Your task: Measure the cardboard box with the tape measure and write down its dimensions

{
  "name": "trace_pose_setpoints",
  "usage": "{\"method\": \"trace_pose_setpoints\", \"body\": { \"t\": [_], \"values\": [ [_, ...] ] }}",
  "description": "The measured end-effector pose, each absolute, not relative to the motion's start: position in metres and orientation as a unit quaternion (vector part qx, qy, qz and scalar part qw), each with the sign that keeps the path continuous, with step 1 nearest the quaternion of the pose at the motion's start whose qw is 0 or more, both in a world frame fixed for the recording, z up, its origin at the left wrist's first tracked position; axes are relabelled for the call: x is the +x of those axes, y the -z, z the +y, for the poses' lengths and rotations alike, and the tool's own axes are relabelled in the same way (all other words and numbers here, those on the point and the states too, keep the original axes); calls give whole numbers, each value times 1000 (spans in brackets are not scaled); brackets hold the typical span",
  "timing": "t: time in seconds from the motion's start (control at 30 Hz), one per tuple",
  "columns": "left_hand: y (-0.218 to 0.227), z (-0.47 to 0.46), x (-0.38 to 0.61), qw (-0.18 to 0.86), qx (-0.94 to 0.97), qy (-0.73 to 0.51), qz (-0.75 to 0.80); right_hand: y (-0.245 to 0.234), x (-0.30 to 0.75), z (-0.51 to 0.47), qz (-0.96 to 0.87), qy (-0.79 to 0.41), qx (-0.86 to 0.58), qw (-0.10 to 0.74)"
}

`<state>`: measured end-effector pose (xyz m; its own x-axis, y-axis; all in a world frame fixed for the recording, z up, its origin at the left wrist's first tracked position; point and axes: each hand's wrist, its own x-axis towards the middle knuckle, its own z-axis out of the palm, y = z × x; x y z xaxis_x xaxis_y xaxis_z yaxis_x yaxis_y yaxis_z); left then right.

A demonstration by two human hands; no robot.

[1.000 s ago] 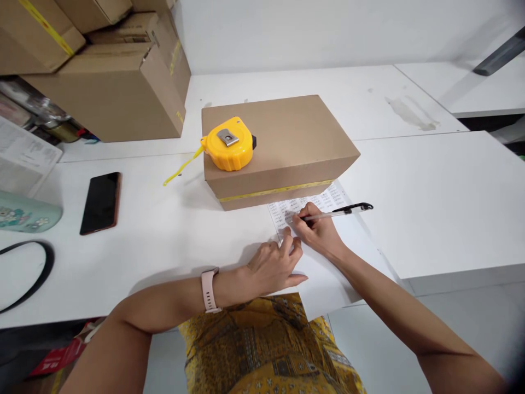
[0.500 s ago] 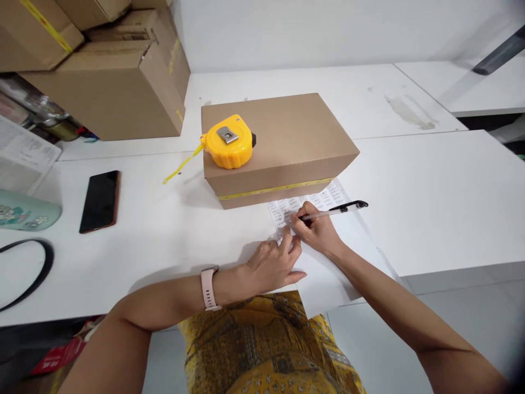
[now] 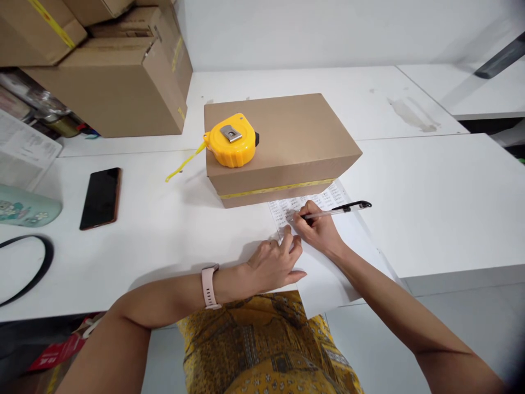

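Observation:
My right hand grips a clear pen with a black cap, its tip on a printed sheet of paper that lies on the white table. My left hand rests flat on the sheet's left edge, fingers spread, beside the right hand. A pink watch sits on that wrist. Just behind the hands stands a brown cardboard box with yellow tape, its front edge over the top of the sheet. A yellow tape measure lies on the box's left end, its tape tip hanging down to the table.
A black phone lies at the left. A teal case and a black cable loop sit at the far left. Stacked cardboard boxes fill the back left corner. The table's front edge runs close to my body.
The pen and my right hand shifted slightly on the sheet. The view moved a little. My left hand stays put.

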<state>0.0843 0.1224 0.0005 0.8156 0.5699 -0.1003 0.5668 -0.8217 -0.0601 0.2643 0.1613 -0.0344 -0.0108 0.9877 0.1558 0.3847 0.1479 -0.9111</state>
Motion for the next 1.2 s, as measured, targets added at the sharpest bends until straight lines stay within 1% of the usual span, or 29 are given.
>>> {"method": "trace_pose_setpoints", "body": {
  "t": [0.37, 1.2],
  "values": [
    [0, 121, 83, 26, -953, -44, -300, 32, 265, 162, -620, -330, -561, 438],
    [0, 122, 83, 12, -951, -44, -305, 29, 265, 162, -604, -334, -576, 438]
  ]
}}
